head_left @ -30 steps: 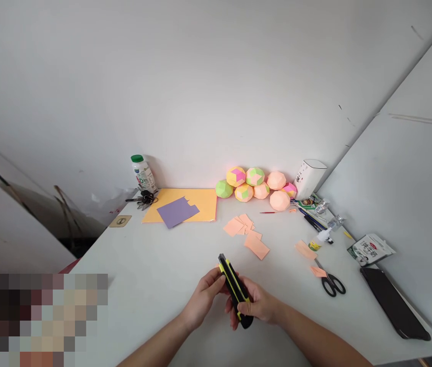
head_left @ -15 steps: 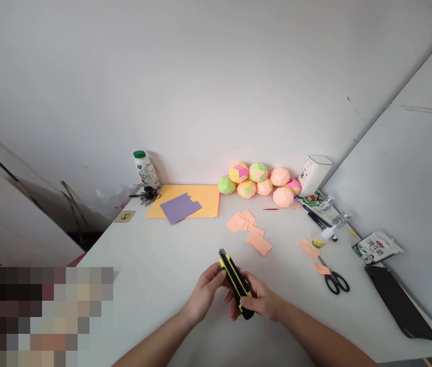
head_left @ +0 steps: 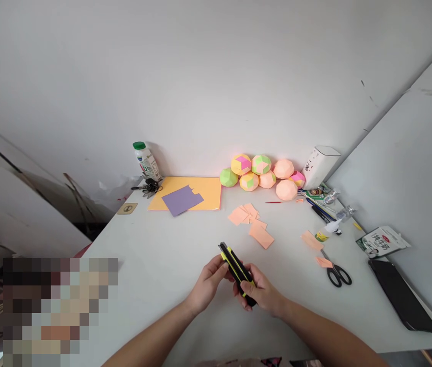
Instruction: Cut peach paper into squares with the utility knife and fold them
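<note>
A black and yellow utility knife (head_left: 237, 271) is held between both hands above the near part of the table. My left hand (head_left: 211, 279) is closed on its front half, with the thumb along the side near the blade end. Around the rear half, my right hand (head_left: 259, 291) is wrapped with its thumb on top. The knife's tip points away and slightly left. Beyond it on the table lie several peach paper pieces (head_left: 261, 236), some overlapping in a loose pile.
Faceted paper balls (head_left: 260, 164) are grouped by the wall. Purple paper (head_left: 180, 201) lies on an orange sheet (head_left: 211, 194) at back left, near a bottle (head_left: 147, 162) and keys (head_left: 150, 186). Rightward are scissors (head_left: 338, 275), a glue bottle (head_left: 325, 233) and a black case (head_left: 403, 295).
The view has tilted slightly, so the table items appear a little higher and the shirt's edge shows at the bottom. Both hands keep their hold on the knife.
</note>
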`<state>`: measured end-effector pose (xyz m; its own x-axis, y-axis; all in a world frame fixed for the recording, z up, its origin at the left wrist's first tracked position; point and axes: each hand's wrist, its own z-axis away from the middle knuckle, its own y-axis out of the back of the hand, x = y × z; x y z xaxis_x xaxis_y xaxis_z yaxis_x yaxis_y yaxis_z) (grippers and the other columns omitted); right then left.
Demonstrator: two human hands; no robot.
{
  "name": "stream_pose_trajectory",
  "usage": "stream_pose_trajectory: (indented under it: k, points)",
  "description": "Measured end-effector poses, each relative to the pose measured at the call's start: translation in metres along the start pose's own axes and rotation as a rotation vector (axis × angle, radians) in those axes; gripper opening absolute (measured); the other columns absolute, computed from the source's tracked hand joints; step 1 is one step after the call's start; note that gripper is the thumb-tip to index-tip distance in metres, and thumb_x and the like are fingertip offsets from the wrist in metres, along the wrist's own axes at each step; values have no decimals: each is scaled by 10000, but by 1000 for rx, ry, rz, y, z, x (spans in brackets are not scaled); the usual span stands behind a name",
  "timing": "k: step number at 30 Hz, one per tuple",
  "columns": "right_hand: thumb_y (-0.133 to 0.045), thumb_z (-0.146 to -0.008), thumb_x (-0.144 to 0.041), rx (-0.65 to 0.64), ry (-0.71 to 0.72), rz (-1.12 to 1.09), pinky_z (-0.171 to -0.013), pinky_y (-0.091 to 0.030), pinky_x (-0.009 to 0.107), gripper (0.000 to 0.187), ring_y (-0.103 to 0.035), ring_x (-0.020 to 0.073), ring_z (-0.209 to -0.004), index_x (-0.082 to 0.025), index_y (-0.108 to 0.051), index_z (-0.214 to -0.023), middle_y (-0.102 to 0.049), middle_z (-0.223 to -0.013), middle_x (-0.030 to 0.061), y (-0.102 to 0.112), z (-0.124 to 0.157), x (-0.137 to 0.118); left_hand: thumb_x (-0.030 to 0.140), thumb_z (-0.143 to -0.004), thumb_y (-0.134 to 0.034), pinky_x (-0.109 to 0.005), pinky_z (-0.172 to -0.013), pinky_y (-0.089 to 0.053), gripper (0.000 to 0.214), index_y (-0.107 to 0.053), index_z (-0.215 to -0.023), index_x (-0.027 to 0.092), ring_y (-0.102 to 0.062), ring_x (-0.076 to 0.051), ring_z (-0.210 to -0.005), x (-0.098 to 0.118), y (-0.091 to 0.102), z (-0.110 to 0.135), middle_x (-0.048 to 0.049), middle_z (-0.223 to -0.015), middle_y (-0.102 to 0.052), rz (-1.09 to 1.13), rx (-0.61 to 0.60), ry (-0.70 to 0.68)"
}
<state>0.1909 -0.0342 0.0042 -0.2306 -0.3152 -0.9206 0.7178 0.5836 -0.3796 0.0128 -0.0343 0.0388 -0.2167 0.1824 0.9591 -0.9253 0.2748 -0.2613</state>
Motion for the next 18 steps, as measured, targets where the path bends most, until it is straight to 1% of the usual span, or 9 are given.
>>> stream_pose_trajectory:
  k: [2,6,8,10,12,14,16,18]
  points:
    - [-578,-842,-529,24,-21,2,-389,-372,181,401,-488,50,-435,-208,-362,-949,-612,-747,-23,0,0,-1,494,-865,-528,-344,-781,-453,413,-605,-1057,137,-560,-162,-745,-3,0,1,-93,-972,-645,-31,-16,-16]
    - [-556,-810,-611,79,-105,24,-299,-315,157,455,-438,51,-333,-219,-331,-854,-590,-596,-55,0,3,-4,506,-895,-473,-341,-771,-465,414,-577,-1079,149,-545,-168,-768,-12,0,5,-68,-887,-613,-123,-73,-60]
    - [-553,-795,-636,94,-139,44,-278,-313,158,476,-433,57,-306,-218,-333,-845,-579,-552,-61,-1,5,-5,504,-913,-436,-337,-763,-474,405,-575,-1057,151,-551,-169,-772,-15,0,6,-61,-863,-598,-179,-113,-75]
    - [-552,-794,-637,105,-152,61,-284,-338,165,478,-462,72,-310,-215,-336,-852,-581,-535,-58,-2,6,-4,500,-924,-413,-327,-750,-478,398,-572,-1045,156,-557,-169,-774,-15,0,8,-56,-856,-592,-220,-136,-95]
    - [-547,-805,-628,85,-150,51,-324,-387,181,473,-512,88,-344,-213,-330,-875,-604,-559,-44,-3,8,-1,495,-927,-410,-315,-740,-475,387,-573,-1037,162,-559,-166,-766,-13,0,9,-48,-837,-590,-250,-141,-118]
    - [-529,-823,-621,20,-134,22,-382,-430,204,467,-560,100,-394,-211,-324,-912,-632,-621,-20,-5,9,1,489,-928,-413,-303,-710,-474,375,-573,-1016,162,-564,-150,-706,-10,-1,10,-39,-815,-590,-238,-165,-115]
    - [-524,-839,-601,-43,-85,-5,-441,-459,229,450,-593,104,-452,-206,-334,-940,-645,-717,7,-7,9,2,488,-932,-403,-286,-635,-467,368,-555,-996,159,-563,-131,-599,-8,-3,11,-21,-739,-582,-164,-211,-75]
    - [-537,-857,-556,-75,-16,-17,-502,-477,252,415,-616,106,-522,-195,-365,-968,-635,-809,28,-8,9,0,496,-934,-390,-264,-553,-439,368,-523,-999,160,-548,-123,-513,-7,-4,11,10,-641,-545,-75,-249,-26]
